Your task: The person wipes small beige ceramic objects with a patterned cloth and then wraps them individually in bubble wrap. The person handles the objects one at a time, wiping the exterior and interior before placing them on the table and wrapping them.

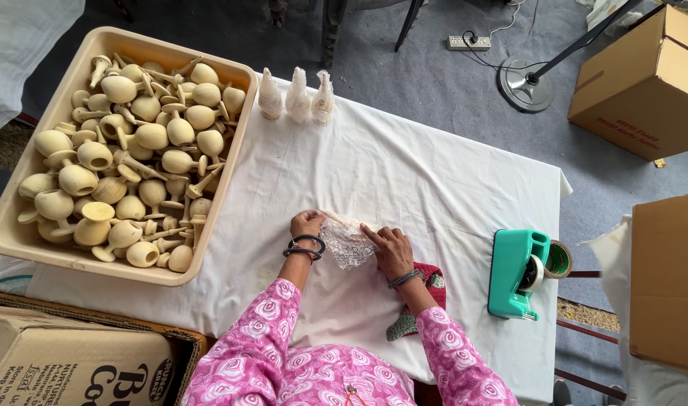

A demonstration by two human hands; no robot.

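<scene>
Head view, two hands (308, 224) (393, 252) on one bubble-wrapped piece (347, 239), three wrapped bundles (297, 96) apparently

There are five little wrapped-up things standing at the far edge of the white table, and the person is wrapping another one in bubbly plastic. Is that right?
Not quite. The head view shows three small wrapped pieces standing at the far edge of the white cloth-covered table, not five. The rest holds: the left hand and right hand are both on a clear bubble-wrap bundle.
</scene>
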